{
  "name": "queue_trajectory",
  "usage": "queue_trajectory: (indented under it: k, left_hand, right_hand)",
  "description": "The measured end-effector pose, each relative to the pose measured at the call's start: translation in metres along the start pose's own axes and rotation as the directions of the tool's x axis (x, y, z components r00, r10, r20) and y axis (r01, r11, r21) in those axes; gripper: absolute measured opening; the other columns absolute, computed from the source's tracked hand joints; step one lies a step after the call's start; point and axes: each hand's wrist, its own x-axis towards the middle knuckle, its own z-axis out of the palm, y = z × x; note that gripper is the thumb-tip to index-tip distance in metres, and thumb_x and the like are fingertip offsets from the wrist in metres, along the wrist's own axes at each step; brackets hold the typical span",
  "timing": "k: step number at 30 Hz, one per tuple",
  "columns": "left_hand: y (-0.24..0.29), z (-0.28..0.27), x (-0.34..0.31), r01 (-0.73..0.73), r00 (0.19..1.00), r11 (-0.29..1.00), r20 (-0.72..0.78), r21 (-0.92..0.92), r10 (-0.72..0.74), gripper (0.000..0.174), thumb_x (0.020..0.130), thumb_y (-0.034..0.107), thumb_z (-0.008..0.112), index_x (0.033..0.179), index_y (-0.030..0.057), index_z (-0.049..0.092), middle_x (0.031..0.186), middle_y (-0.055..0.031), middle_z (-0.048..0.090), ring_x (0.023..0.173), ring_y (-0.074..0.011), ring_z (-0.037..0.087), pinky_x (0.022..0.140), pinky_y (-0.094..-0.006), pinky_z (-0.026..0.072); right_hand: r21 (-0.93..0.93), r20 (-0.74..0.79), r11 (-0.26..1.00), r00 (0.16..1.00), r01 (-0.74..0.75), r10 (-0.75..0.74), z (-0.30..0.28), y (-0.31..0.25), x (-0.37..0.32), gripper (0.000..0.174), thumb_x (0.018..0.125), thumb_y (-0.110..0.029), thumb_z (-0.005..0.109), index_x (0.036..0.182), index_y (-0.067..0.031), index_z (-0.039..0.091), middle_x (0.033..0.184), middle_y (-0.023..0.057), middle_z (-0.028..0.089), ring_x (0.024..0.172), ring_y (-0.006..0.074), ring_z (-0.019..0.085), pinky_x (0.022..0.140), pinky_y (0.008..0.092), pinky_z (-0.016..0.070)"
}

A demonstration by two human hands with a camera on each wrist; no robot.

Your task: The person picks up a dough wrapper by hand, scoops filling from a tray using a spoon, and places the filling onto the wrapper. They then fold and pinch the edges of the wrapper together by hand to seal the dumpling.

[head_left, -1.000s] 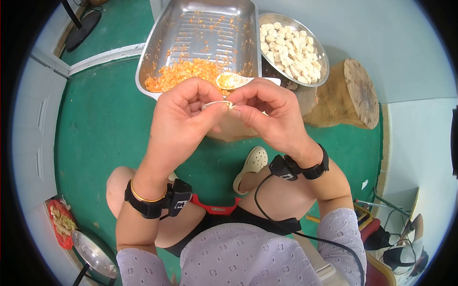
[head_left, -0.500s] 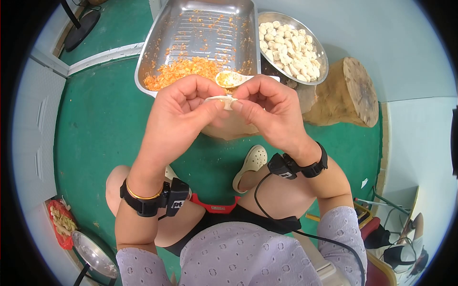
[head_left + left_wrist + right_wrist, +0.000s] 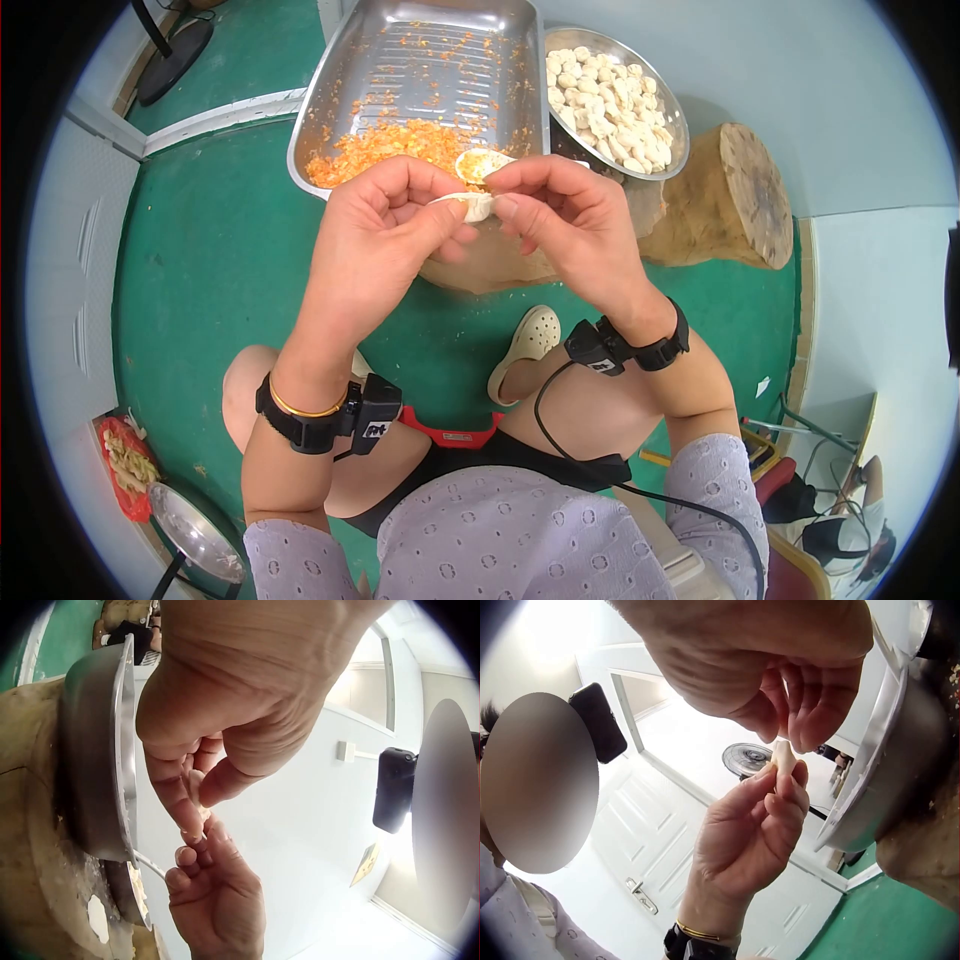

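Note:
Between my two hands is a small white dumpling [image 3: 479, 207], folded from dough. My left hand [image 3: 375, 225] pinches it between thumb and fingers, as the right wrist view also shows. At its other end are the thumb and fingertips of my right hand [image 3: 572, 225], pinching the edge. Just beyond the hands, a metal tray [image 3: 420, 75] holds orange chopped filling [image 3: 395, 148]. A white spoon [image 3: 482, 162] with filling on it lies at the tray's near edge, its handle hidden behind my right hand.
Right of the tray stands a round metal bowl [image 3: 684, 135] of finished dumplings [image 3: 610, 105]. A wooden stump [image 3: 715, 200] is beside it. In the left wrist view, a flat dough wrapper [image 3: 97, 919] lies on the wooden surface under the tray.
Both hands stay before the tray. The dough has turned from a thin edge-on fold to a plumper shape, and the right thumb and fingertips have shifted right along its edge.

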Motion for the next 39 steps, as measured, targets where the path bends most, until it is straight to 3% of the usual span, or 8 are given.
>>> queue_trajectory:
  k: [6,16,19,21,23,28,33,39]
  left_hand:
    - [-0.003,0.002,0.000,-0.041,0.999,0.999,0.019,0.009,0.041,0.008,0.085,0.001,0.058,0.093,-0.0027,0.058,0.082,-0.0090,0.064,0.071,-0.0116,0.062,0.062,-0.0224,0.0529]
    - [-0.004,0.003,0.000,-0.039,0.999,0.999,-0.014,-0.012,0.038,0.007,0.086,0.001,0.058,0.092,-0.0025,0.058,0.081,-0.0079,0.063,0.070,-0.0105,0.061,0.061,-0.0216,0.0519]
    - [-0.005,0.005,-0.001,-0.038,0.999,0.999,-0.032,0.009,0.038,0.006,0.086,0.002,0.057,0.091,-0.0024,0.057,0.080,-0.0072,0.063,0.070,-0.0099,0.061,0.060,-0.0214,0.0515]
    - [-0.008,0.007,-0.001,-0.041,0.998,0.999,-0.042,0.023,0.042,0.006,0.086,0.002,0.057,0.091,-0.0022,0.057,0.079,-0.0068,0.063,0.069,-0.0096,0.061,0.060,-0.0213,0.0513]
    - [-0.011,0.007,-0.001,-0.041,0.999,0.998,-0.025,0.041,0.042,0.006,0.087,0.001,0.056,0.091,-0.0021,0.056,0.079,-0.0062,0.062,0.069,-0.0091,0.060,0.059,-0.0213,0.0509]
    - [-0.010,0.007,-0.002,-0.051,0.999,0.998,0.001,0.041,0.051,0.006,0.087,0.001,0.056,0.091,-0.0022,0.056,0.080,-0.0062,0.062,0.069,-0.0090,0.060,0.059,-0.0211,0.0505]
    - [-0.008,0.008,-0.003,-0.075,0.997,0.996,0.022,0.038,0.074,0.004,0.086,-0.001,0.056,0.090,-0.0027,0.057,0.081,-0.0062,0.062,0.070,-0.0093,0.060,0.060,-0.0211,0.0507]
    - [-0.007,0.006,-0.001,-0.092,0.995,0.996,0.044,0.020,0.091,0.002,0.085,-0.003,0.057,0.087,-0.0030,0.057,0.081,-0.0063,0.062,0.071,-0.0096,0.061,0.060,-0.0209,0.0518]
  right_hand:
    - [-0.081,0.007,0.997,1.000,-0.004,0.005,0.002,0.002,-0.001,0.011,0.080,-0.007,0.067,0.090,-0.0017,0.065,0.079,0.0004,0.063,0.068,0.0035,0.054,0.061,0.0196,0.0453]
    - [-0.053,-0.022,0.998,1.000,-0.023,0.022,0.002,0.004,0.000,0.007,0.080,-0.006,0.067,0.084,-0.0024,0.063,0.078,-0.0002,0.061,0.066,0.0039,0.053,0.059,0.0205,0.0446]
    - [-0.099,-0.027,0.994,0.999,0.042,-0.045,0.002,0.004,-0.001,0.006,0.079,-0.005,0.066,0.083,-0.0031,0.063,0.079,0.0008,0.059,0.066,0.0051,0.054,0.058,0.0211,0.0447]
    - [-0.225,0.067,0.949,0.975,0.222,-0.212,0.001,0.002,-0.002,0.006,0.078,-0.004,0.067,0.083,-0.0036,0.062,0.080,0.0022,0.058,0.066,0.0065,0.055,0.057,0.0213,0.0452]
    - [-0.226,0.072,0.947,0.974,0.228,-0.217,0.001,0.004,-0.002,0.007,0.078,-0.004,0.067,0.082,-0.0037,0.062,0.080,0.0027,0.058,0.065,0.0068,0.055,0.057,0.0212,0.0452]
    - [-0.192,0.053,0.956,0.975,0.222,-0.216,0.003,0.005,-0.002,0.006,0.079,-0.004,0.066,0.082,-0.0032,0.061,0.080,0.0028,0.058,0.065,0.0065,0.055,0.057,0.0205,0.0453]
    - [-0.044,0.012,0.992,0.993,0.121,-0.121,0.003,0.009,-0.001,0.007,0.080,-0.004,0.066,0.084,-0.0021,0.061,0.075,-0.0002,0.060,0.064,0.0047,0.055,0.059,0.0206,0.0466]
    - [-0.015,-0.008,0.991,0.991,0.132,-0.132,0.004,0.011,-0.001,0.009,0.079,-0.005,0.067,0.087,-0.0019,0.063,0.075,0.0000,0.061,0.064,0.0043,0.054,0.058,0.0200,0.0461]
